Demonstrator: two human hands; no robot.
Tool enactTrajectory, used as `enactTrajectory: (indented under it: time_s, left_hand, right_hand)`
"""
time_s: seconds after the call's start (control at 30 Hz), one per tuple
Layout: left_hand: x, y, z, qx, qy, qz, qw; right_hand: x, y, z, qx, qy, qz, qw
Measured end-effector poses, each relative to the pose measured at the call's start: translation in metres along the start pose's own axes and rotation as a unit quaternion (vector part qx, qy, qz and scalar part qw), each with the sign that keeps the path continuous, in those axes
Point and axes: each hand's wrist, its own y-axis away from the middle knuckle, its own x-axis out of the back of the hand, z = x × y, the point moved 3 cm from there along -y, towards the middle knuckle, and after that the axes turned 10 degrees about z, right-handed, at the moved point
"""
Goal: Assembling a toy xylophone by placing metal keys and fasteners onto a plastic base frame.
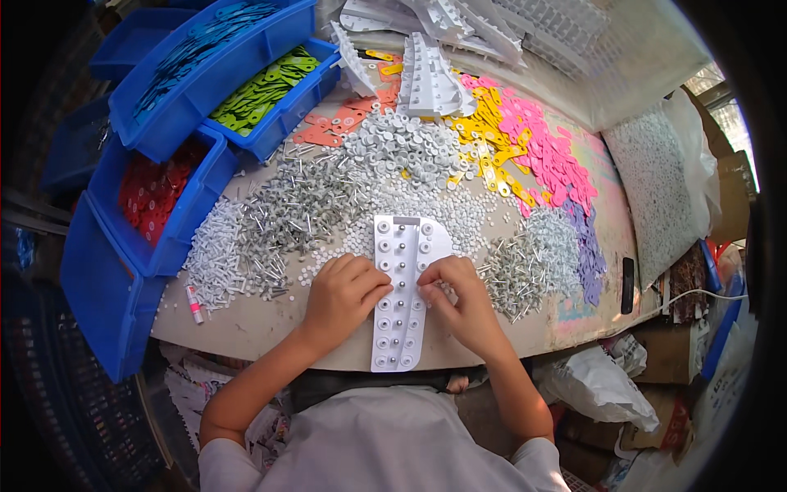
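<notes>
The left hand (348, 293), fingers bunched, and the right hand (461, 297), thumb and forefinger narrowly parted, are at opposite edges of a long white plastic tray (393, 316) with round-headed silver metal pins (402, 286) on the beige tabletop (262, 328); any pinched part is indiscernible. A bump might jolt pins loose among heaped silver metal rivets (299, 201).

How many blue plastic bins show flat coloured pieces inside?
3, at upper left: the top blue plastic bin holds blue pieces, the bin under its right side lime-green pieces, the bin below both red pieces. Others may be hidden.
</notes>
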Motion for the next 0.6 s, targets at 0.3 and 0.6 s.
enactTrajectory:
  time_s: [0.3, 0.6]
  left_hand:
    - [0.006, -0.010, -0.001, 0.015, 0.024, -0.046, 0.999]
    - [0.002, -0.121, -0.070, -0.033, -0.082, 0.054, 0.995]
  right_hand:
    - [-0.018, 0.015, 0.015, 0.003, 0.038, 0.068, 0.997]
    - [-0.036, 0.037, 0.024, 0.043, 0.049, 0.199, 0.978]
